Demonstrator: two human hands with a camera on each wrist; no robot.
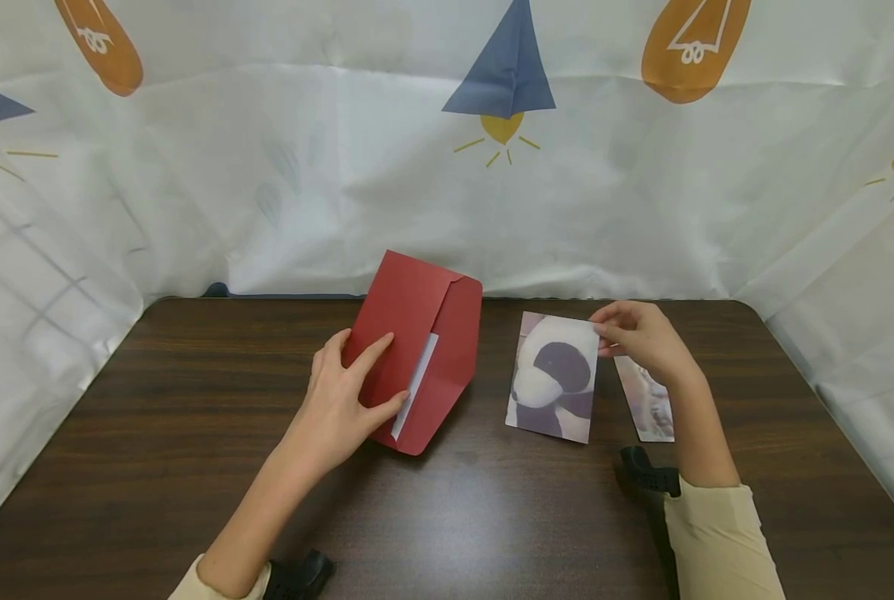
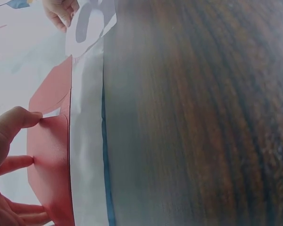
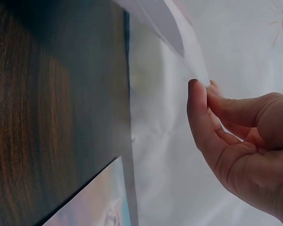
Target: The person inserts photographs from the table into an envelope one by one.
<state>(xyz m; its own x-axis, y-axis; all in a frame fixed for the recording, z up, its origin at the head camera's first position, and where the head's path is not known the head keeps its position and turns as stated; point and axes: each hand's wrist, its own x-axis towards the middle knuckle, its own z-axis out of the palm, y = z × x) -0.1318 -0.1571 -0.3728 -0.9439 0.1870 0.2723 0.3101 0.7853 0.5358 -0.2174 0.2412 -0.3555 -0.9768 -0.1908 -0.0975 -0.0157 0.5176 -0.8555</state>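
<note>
My left hand (image 1: 339, 410) holds a red envelope (image 1: 409, 321) at its left side, fingers spread over its front and the thumb at the opening. The envelope is tilted, its flap folded out to the right, and a white strip of paper (image 1: 415, 387) shows in the opening. Thumb and forefinger of my right hand (image 1: 641, 337) pinch the upper right corner of a panda picture card (image 1: 551, 375). In the right wrist view this card (image 3: 179, 40) bends slightly and stands raised off the table.
Partly behind my right forearm, a second picture card (image 1: 645, 404) lies on the dark wooden table (image 1: 447, 517). A white curtain (image 1: 387, 183) with lamp prints hangs along the table's far edge. A black strap piece (image 1: 647, 472) sits on my right wrist.
</note>
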